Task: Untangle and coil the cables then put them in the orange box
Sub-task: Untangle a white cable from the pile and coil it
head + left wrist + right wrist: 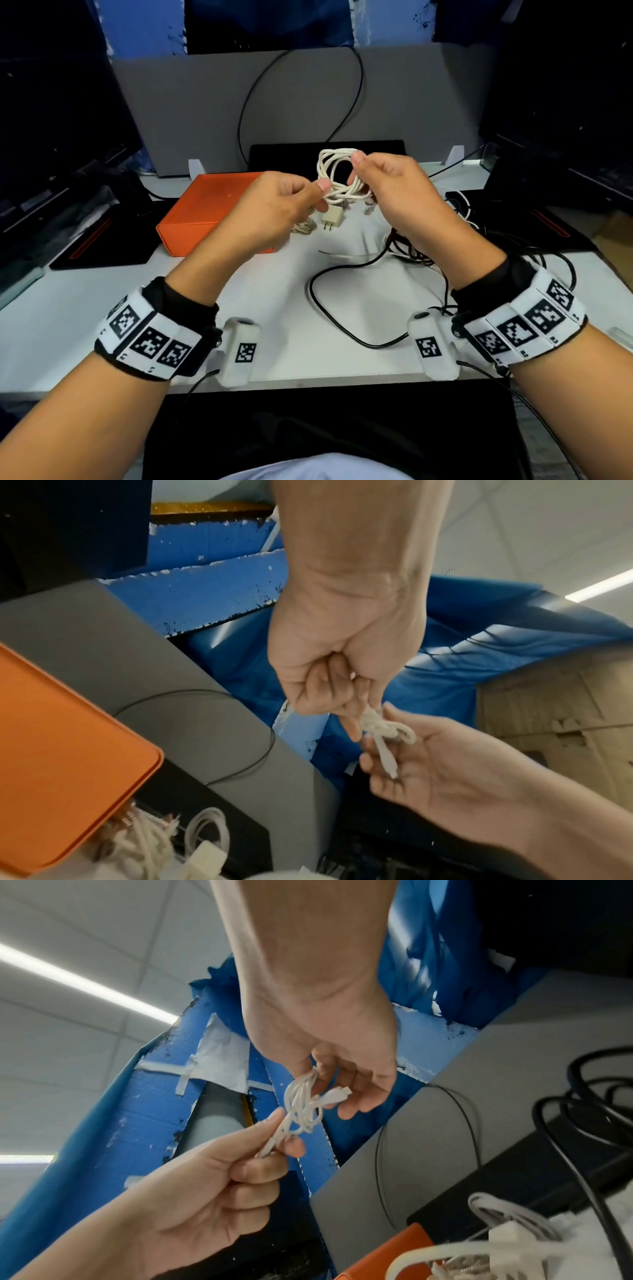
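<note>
From the head view, both hands were raised above the tabletop (102,325). The right hand (387,192) pinched the top of a coiled white cable (337,178) between thumb and fingers, its loops hanging below. The left hand (274,202) pinched the cable's loose end at the coil's lower left, thumb pressed on the strand. The coil hung between the two hands, above a white plug (332,217) on the tabletop. The orange box (205,209) lay to the left, behind the left hand. A tangle of black cables (404,250) lay under the right wrist.

From the left wrist view, the left hand (342,653) had its fingers curled on the cable (383,726), and the right hand (445,764) cupped it from below.

From the right wrist view, the right hand (329,1042) gripped the bunched loops (303,1107); a connector poked out by its fingers. The left hand (219,1183) pinched the end.
</note>
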